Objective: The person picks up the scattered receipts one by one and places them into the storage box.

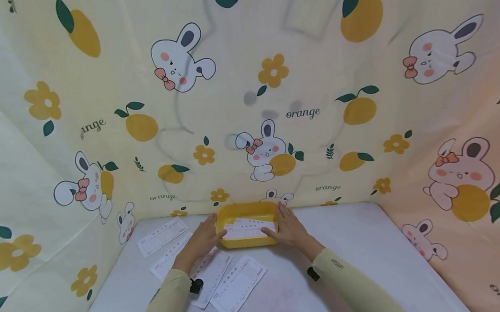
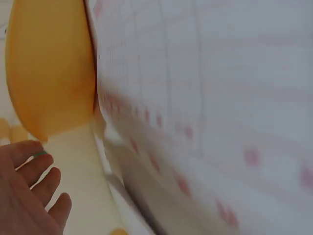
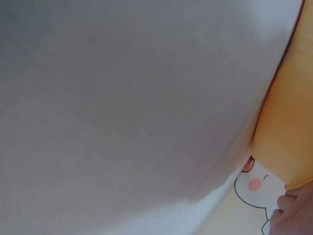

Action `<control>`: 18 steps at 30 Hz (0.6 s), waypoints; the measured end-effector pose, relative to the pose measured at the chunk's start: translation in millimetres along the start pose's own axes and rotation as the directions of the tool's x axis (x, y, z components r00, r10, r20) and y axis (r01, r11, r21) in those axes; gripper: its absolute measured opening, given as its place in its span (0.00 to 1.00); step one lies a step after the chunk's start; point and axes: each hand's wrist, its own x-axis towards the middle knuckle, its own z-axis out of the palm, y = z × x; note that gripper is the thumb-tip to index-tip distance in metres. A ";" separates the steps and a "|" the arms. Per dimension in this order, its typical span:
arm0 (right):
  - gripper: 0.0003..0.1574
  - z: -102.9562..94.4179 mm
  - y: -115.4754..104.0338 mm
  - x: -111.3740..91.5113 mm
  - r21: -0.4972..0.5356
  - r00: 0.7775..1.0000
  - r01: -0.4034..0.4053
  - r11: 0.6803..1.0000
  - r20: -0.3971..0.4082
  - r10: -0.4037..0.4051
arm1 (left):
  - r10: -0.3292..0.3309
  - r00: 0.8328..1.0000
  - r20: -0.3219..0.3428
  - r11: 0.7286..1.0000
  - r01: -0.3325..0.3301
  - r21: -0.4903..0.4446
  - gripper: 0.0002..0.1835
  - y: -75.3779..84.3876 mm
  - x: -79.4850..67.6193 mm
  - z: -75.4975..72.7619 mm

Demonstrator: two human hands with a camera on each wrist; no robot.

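Note:
A shallow yellow plastic basket point(image 1: 248, 243) stands at the back of the white table, with several printed paper slips point(image 1: 244, 230) lying inside. My left hand point(image 1: 203, 238) holds its left end, thumb at the rim and fingers along the outer side. At the opposite end my right hand point(image 1: 291, 228) grips the rim, its thumb reaching over the slips. In the left wrist view, the left fingers point(image 2: 36, 178) appear slightly spread beside the yellow wall point(image 2: 54, 68). The right wrist view catches only a few right fingers point(image 3: 293, 208) by the basket's edge.
More printed slips lie loose on the table point(image 1: 340, 244): one at the far left point(image 1: 162, 236), others under and near the left forearm, and one in front point(image 1: 239, 287). A patterned cloth with rabbits and oranges point(image 1: 313, 71) encloses the back and sides.

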 end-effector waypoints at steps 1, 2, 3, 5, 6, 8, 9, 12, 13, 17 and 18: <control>0.75 0.2 -0.2 0.0 0.003 1.000 0.001 1.000 -0.004 -0.001 | -0.015 1.000 -0.007 1.000 0.015 -0.017 0.45 -2.9 -1.6 -2.0; 0.75 0.3 -0.4 0.1 0.000 1.000 0.002 1.000 -0.008 -0.002 | -0.034 0.999 -0.014 0.999 0.033 -0.034 0.44 -5.7 -3.3 -4.3; 0.75 0.2 -0.5 0.2 -0.001 1.000 0.004 1.000 -0.013 -0.004 | -0.056 0.998 -0.021 0.997 0.055 -0.045 0.43 -8.3 -5.0 -6.8; 0.74 0.3 -0.2 0.7 -0.006 1.000 0.007 1.000 -0.016 -0.007 | -0.096 0.995 -0.035 0.993 0.093 -0.076 0.42 -14.3 -9.0 -12.2; 0.74 0.5 0.1 1.0 -0.010 1.000 0.008 1.000 -0.017 -0.008 | -0.118 0.992 -0.040 0.989 0.114 -0.089 0.42 -17.3 -11.2 -15.0; 0.75 0.7 0.7 1.6 -0.022 1.000 0.007 1.000 -0.012 -0.008 | -0.138 0.989 -0.053 0.985 0.132 -0.111 0.42 -24.8 -14.6 -20.2; 0.75 1.1 1.1 1.8 -0.023 1.000 0.008 1.000 -0.010 -0.008 | -0.143 0.988 -0.059 0.983 0.135 -0.125 0.42 -28.7 -16.5 -22.6; 0.75 2.2 2.0 2.2 -0.022 1.000 0.009 1.000 -0.004 -0.010 | -0.178 0.982 -0.066 0.974 0.166 -0.153 0.42 -40.3 -22.9 -29.3; 0.75 2.4 2.0 2.3 -0.018 1.000 0.009 1.000 -0.002 -0.009 | -0.190 0.980 -0.065 0.972 0.179 -0.153 0.43 -43.8 -25.0 -31.3; 0.75 2.8 1.6 2.6 -0.019 1.000 -0.001 1.000 0.003 0.001 | -0.245 0.968 -0.054 0.965 0.238 -0.109 0.44 -56.2 -32.7 -39.3; 0.75 2.9 1.5 2.8 -0.021 1.000 -0.004 1.000 0.005 0.004 | -0.246 0.968 -0.056 0.966 0.240 -0.096 0.45 -59.6 -34.4 -41.0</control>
